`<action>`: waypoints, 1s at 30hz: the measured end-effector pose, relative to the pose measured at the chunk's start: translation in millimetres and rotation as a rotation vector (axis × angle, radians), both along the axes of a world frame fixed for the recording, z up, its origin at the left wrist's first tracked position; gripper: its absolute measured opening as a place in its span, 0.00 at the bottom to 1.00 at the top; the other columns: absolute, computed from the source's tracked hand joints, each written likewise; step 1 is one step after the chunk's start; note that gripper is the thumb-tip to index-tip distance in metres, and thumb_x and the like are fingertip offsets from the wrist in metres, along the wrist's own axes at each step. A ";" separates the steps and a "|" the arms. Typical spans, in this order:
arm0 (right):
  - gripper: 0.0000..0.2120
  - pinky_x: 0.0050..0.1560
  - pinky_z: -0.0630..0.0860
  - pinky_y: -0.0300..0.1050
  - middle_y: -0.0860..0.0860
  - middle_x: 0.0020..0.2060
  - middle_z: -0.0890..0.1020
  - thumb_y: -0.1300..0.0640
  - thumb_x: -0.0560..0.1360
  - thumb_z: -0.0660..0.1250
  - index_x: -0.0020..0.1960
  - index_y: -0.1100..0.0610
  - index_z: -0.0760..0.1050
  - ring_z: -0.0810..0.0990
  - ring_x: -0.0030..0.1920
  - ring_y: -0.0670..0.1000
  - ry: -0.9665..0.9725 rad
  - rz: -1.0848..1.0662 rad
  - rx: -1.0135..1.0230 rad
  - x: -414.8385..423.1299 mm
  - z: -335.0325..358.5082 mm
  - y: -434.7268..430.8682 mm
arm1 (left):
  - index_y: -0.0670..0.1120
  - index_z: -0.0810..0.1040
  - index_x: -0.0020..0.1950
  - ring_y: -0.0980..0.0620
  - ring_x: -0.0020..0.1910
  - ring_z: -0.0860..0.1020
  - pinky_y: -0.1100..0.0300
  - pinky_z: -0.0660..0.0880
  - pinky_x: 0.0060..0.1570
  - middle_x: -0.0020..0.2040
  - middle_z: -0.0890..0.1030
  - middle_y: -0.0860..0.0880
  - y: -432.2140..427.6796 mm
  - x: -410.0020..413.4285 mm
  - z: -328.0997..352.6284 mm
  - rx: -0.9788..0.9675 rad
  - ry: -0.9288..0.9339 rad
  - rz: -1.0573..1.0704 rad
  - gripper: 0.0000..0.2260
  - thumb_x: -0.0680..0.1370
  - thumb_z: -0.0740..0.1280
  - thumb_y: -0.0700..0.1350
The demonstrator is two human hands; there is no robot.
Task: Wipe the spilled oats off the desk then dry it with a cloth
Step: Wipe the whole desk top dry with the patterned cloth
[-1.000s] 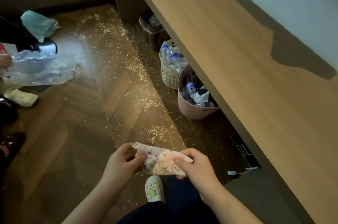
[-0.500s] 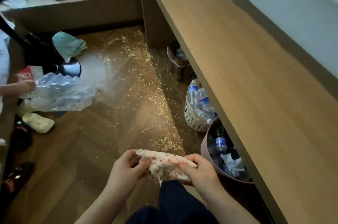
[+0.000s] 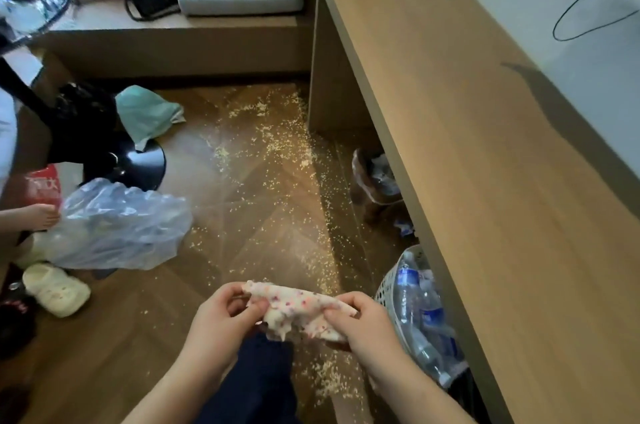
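A small white cloth (image 3: pixel 294 311) with coloured dots is bunched between both my hands, low in the head view above my dark trouser leg. My left hand (image 3: pixel 218 323) pinches its left end and my right hand (image 3: pixel 367 330) grips its right end. The long wooden desk (image 3: pixel 485 153) runs along the right side, its top bare with no oats visible on it. Spilled oats (image 3: pixel 273 146) lie scattered over the wooden floor to the left of the desk, with another patch (image 3: pixel 332 378) near my leg.
Under the desk stand a white basket of water bottles (image 3: pixel 415 312) and a brown bin (image 3: pixel 374 177). A clear plastic bag (image 3: pixel 117 222), a green cloth (image 3: pixel 145 111), a black stool base (image 3: pixel 138 163), a cream shoe (image 3: pixel 55 288) and another person's foot (image 3: pixel 38 215) lie left.
My view has swung up and along the desk toward the far bench. Both hands keep hold of the cloth and have spread its ends slightly apart.
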State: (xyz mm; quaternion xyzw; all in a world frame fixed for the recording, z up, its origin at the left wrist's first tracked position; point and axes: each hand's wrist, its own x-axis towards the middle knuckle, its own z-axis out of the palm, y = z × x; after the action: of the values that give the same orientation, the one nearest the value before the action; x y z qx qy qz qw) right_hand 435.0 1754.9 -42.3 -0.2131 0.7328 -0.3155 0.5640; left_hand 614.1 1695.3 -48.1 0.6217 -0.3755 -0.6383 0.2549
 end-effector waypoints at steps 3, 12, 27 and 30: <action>0.04 0.40 0.75 0.47 0.53 0.36 0.82 0.62 0.72 0.68 0.40 0.55 0.79 0.78 0.37 0.50 0.013 -0.031 -0.010 -6.3 5.6 -87.8 | 0.41 0.78 0.49 0.48 0.39 0.82 0.53 0.79 0.45 0.39 0.84 0.44 -95.8 -5.7 6.5 -0.016 -0.017 -0.069 0.05 0.75 0.69 0.34; 0.03 0.41 0.77 0.42 0.50 0.40 0.82 0.59 0.75 0.66 0.45 0.54 0.78 0.81 0.44 0.50 0.051 -0.144 -0.016 -45.0 15.2 -314.3 | 0.44 0.78 0.47 0.51 0.38 0.81 0.53 0.79 0.47 0.35 0.83 0.50 -341.5 -56.5 18.0 -0.061 -0.088 -0.233 0.05 0.74 0.69 0.35; 0.03 0.41 0.75 0.41 0.50 0.43 0.80 0.57 0.76 0.65 0.45 0.53 0.77 0.79 0.47 0.51 0.159 0.021 -0.133 -146.7 24.0 -736.8 | 0.48 0.77 0.49 0.46 0.44 0.82 0.54 0.79 0.45 0.41 0.84 0.45 -748.9 -154.3 21.7 -0.127 -0.095 -0.134 0.05 0.76 0.68 0.39; 0.03 0.34 0.72 0.33 0.49 0.41 0.80 0.57 0.75 0.65 0.44 0.53 0.77 0.78 0.43 0.47 0.185 -0.010 -0.156 -151.4 19.2 -821.9 | 0.47 0.77 0.51 0.49 0.45 0.82 0.56 0.79 0.46 0.43 0.84 0.47 -836.9 -163.0 19.9 -0.142 -0.099 -0.142 0.06 0.75 0.69 0.40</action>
State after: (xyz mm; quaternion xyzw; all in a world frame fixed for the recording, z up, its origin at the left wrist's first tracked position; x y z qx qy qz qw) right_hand 283.5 933.0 -23.1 -0.2808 0.7561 -0.3534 0.4739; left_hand 451.1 858.5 -28.2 0.6048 -0.4751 -0.5950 0.2336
